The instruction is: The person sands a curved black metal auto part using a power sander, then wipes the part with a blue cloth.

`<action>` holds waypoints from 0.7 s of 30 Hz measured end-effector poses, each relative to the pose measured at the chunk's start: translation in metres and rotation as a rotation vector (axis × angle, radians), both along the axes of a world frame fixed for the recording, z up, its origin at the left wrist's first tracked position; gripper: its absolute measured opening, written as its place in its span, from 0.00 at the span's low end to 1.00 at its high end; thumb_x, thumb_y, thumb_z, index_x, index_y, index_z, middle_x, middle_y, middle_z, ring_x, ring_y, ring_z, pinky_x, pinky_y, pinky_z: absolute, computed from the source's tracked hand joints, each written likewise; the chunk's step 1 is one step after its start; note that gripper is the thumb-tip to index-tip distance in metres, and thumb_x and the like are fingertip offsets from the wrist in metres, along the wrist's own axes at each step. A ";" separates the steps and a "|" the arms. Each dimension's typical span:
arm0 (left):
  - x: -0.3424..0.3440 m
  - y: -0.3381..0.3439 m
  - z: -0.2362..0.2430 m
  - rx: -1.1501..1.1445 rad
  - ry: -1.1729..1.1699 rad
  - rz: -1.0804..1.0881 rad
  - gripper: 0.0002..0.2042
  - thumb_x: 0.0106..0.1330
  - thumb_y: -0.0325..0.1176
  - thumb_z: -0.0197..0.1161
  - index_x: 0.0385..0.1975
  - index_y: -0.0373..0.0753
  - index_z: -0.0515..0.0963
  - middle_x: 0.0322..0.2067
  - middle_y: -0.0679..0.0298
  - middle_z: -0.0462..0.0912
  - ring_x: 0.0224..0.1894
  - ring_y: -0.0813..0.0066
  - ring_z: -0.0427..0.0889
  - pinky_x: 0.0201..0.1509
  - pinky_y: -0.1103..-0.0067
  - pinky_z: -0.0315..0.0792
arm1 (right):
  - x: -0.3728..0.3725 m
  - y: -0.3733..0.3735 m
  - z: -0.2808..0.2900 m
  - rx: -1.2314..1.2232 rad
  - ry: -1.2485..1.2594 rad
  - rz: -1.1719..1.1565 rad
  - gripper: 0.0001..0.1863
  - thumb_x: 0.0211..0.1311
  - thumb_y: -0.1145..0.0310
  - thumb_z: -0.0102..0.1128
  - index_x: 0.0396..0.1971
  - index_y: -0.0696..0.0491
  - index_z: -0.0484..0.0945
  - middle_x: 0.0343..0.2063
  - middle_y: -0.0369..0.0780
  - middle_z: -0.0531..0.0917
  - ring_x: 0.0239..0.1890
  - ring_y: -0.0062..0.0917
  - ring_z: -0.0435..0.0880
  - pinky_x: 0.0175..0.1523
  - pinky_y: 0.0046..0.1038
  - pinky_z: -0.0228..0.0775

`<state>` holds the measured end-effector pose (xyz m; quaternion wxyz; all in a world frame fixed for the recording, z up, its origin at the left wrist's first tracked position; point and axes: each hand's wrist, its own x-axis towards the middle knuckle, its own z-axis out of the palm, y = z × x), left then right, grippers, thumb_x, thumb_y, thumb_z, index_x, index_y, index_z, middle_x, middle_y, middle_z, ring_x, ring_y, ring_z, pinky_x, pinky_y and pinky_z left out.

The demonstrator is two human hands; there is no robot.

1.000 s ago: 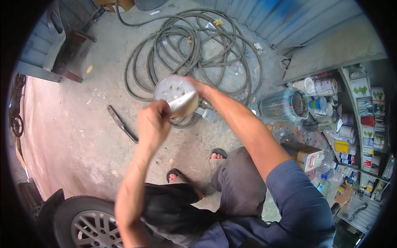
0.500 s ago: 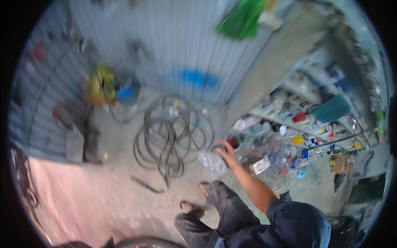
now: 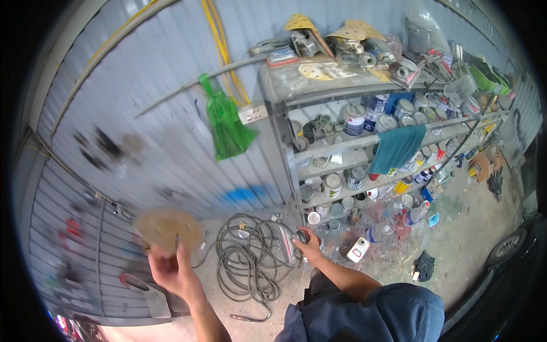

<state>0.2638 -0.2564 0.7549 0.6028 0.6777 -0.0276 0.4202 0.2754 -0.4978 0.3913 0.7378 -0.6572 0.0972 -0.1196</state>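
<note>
My left hand (image 3: pixel 168 275) is raised at the lower left, fingers closed on the near edge of a round tan sanding disc (image 3: pixel 165 225). The disc is blurred by motion. Lower and nearer the middle, my right hand (image 3: pixel 308 247) grips the dark top of what looks like a handheld sander (image 3: pixel 288 244). Its pale round pad is tilted toward the left, partly edge-on. The two hands are well apart, and the disc does not touch the sander.
A coiled grey hose (image 3: pixel 245 259) lies on the floor. At the right, a metal shelf (image 3: pixel 325 154) holds several paint cans, a teal cloth (image 3: pixel 397 149), and yellow discs (image 3: pixel 356 29) on top. A green bag (image 3: pixel 228 125) hangs on the corrugated wall. A black car (image 3: pixel 490 285) stands at right.
My view has swung up and to the right, bringing in the shelf top. My left hand has come into view with the sanding disc. My right hand still holds the sander.
</note>
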 end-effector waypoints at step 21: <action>0.312 -0.271 0.095 1.411 -0.379 -0.087 0.09 0.54 0.24 0.68 0.33 0.38 0.78 0.36 0.56 0.77 0.41 0.52 0.81 0.41 0.65 0.78 | 0.059 -0.105 -0.058 0.476 0.265 -0.232 0.27 0.62 0.59 0.74 0.57 0.57 0.78 0.40 0.38 0.83 0.39 0.19 0.79 0.45 0.22 0.73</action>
